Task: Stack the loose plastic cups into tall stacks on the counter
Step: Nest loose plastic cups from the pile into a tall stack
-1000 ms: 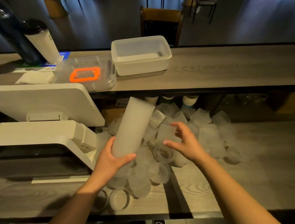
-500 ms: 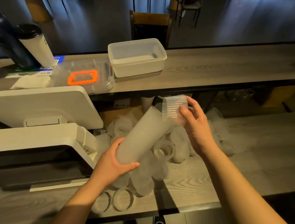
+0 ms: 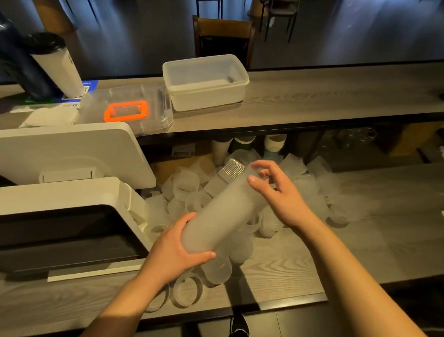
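Observation:
I hold a tall stack of frosted plastic cups [image 3: 220,213], tilted up to the right over the counter [image 3: 287,269]. My left hand [image 3: 177,252] grips its lower end. My right hand [image 3: 279,196] is at its upper end, thumb and forefinger touching the top cup, the other fingers spread. A ribbed clear cup [image 3: 232,169] shows just left of the stack's top; I cannot tell whether it sits on the stack or in the pile. Several loose frosted cups [image 3: 184,189] lie heaped on the counter behind and under the stack, and more [image 3: 319,200] lie to the right.
A white till with a dark screen [image 3: 51,234] and its tilted display [image 3: 57,152] fills the left side. On the raised shelf stand a white tub [image 3: 203,84], a clear lid with an orange handle [image 3: 127,110] and two bottles [image 3: 51,61]. Paper cups [image 3: 274,142] stand under the shelf.
My right hand took a ribbed cup from the pile and brought it to the stack's upper end. Its fingers are now spread, no longer closed around the cup. The stack tilted further right.

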### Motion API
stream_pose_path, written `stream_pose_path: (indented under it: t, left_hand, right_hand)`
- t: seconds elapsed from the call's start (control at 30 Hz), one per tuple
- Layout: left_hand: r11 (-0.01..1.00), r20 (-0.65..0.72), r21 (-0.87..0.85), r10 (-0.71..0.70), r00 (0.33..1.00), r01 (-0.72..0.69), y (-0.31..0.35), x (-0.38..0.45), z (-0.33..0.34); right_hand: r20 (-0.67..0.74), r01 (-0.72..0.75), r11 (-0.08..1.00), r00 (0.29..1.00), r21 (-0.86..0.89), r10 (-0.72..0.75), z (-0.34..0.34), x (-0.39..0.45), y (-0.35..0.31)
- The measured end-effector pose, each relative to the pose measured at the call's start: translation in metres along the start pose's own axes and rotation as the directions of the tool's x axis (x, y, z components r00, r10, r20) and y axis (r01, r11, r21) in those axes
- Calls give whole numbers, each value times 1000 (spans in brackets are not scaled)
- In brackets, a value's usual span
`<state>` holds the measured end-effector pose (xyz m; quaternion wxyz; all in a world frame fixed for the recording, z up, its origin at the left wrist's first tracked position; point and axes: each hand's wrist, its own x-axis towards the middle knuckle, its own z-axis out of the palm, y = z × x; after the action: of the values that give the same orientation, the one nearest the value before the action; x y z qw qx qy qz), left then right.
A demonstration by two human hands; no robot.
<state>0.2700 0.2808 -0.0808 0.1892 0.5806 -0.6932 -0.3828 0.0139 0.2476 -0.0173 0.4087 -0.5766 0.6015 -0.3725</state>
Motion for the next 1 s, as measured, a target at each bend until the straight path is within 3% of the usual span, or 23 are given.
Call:
stream_pose_path:
  t: [0.2,0.33,0.47,0.63,0.83,1.0]
  left_hand:
    - [985,-29,-147,-97,995,92,-7,-8,8]
    - [904,-58,-378,-236,970,198,-6,-6,9]
    - [825,-53,-514,-306,951,236,-7,-6,10]
    - [792,-79,-558,-348,934,247,-11,-9,12]
    - [825,-45,-511,-308,950,243,-11,-12,10]
    - [821,-53,-513,-321,946,249,-14,-12,13]
  right_hand:
    - [48,-19,996,999,88,15,17,-11,0]
    - [-83,-145,972,983,187,163,29,-16,23]
    - [-82,-281,958,955,49,285,46,-27,69]
    - [-79,-440,894,897,-82,434,77,-37,90]
    - [-90,-479,852,877,-209,471,110,-32,98]
    - [-173,-483,850,874,-209,454,114,-26,97]
